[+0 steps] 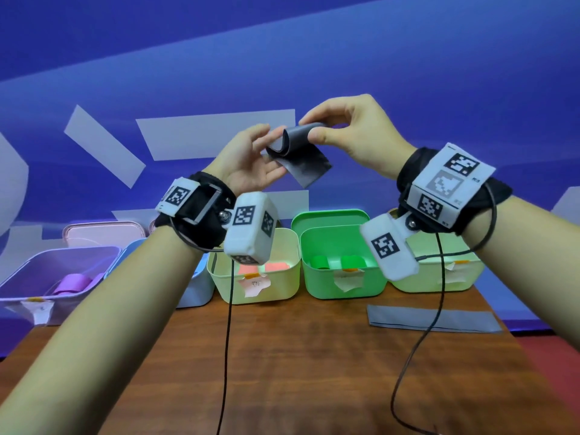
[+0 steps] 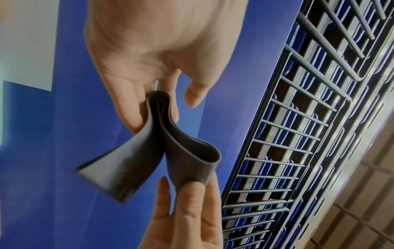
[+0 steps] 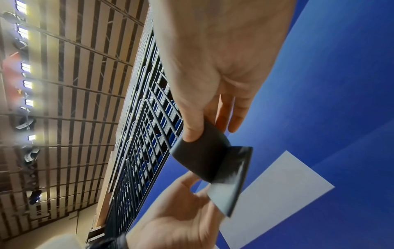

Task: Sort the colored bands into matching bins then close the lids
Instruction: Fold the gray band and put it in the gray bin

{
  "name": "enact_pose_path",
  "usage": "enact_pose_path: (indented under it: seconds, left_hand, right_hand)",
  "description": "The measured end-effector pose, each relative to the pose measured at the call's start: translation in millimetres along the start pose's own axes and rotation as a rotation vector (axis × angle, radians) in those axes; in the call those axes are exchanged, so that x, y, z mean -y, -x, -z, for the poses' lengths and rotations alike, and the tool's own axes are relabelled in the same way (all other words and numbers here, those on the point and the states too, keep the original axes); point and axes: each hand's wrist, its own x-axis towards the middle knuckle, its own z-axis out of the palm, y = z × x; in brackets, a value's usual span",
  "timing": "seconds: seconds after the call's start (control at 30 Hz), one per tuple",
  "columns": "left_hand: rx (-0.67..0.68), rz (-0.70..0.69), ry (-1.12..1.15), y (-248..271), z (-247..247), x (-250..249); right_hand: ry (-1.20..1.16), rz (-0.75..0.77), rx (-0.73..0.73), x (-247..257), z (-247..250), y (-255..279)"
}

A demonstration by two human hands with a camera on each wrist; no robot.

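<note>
Both hands are raised above the table with a grey band (image 1: pixel 309 161) between them, folded into loops. My left hand (image 1: pixel 251 157) lies palm up and holds one folded end between thumb and fingers. My right hand (image 1: pixel 351 130) pinches the other fold with thumb and forefinger. The left wrist view shows the band (image 2: pixel 127 168) doubled over, caught in my left hand (image 2: pixel 149 59) above, with right fingertips (image 2: pixel 192 202) on its lower loop. In the right wrist view my right thumb (image 3: pixel 192 131) presses the band (image 3: pixel 204 156) above the left palm (image 3: pixel 181 219).
Open bins line the wooden table's (image 1: pixel 282 356) far edge: purple (image 1: pixel 18 277) with purple bands, blue (image 1: pixel 197 287), pale yellow (image 1: pixel 276 290) with pink bands, green (image 1: pixel 370 281) with green bands, another yellow-green (image 1: pixel 439 284). A second grey band (image 1: pixel 433 318) lies flat at the right.
</note>
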Motion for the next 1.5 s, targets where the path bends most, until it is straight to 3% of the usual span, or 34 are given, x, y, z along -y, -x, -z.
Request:
enact_pose_path:
  seconds: [0.2, 0.37, 0.47, 0.6, 0.73, 0.83, 0.93, 1.0, 1.17, 1.3, 1.5]
  left_hand:
    - [-0.069, -0.161, -0.002, 2, -2, -2]
    - [-0.147, -0.357, -0.214, 1, 3, 1]
    - [-0.168, -0.528, -0.327, 3, 4, 5]
    - [-0.109, -0.636, -0.288, 7, 1, 13]
    - [-0.06, -0.562, -0.071, 6, -2, 22]
    - [0.027, -0.408, 0.203, 0, -3, 30]
    - [-0.009, -0.3, 0.365, 2, -12, 39]
    - [-0.022, -0.301, 0.433, -1, -14, 45]
    - [-0.141, -0.383, 0.43, -4, -16, 58]
    - [-0.161, -0.401, 0.386, -6, -18, 67]
    - [-0.342, -0.283, 0.371, -22, -2, 67]
  right_hand:
    - [0.084, 0.047, 0.013, -5, -9, 7]
    - [0.086, 0.047, 0.05, -7, -18, 15]
    - [0.011, -0.089, -0.032, -6, -24, 13]
    - [-0.143, -0.405, 0.085, -8, -33, 6]
    - [-0.273, -0.333, 0.0, -11, -42, 5]
    - [-0.056, -0.169, -0.066, -10, -43, 3]
    - [0.213, -0.019, -0.006, -10, -44, 2]
    - [0.324, 0.037, 0.059, -12, -46, 4]
    - [0.365, -0.052, 0.155, -18, -43, 10]
    - [0.299, -0.071, 0.195, -18, -41, 8]
    - [0.04, -0.3, 0.167, -31, -43, 13]
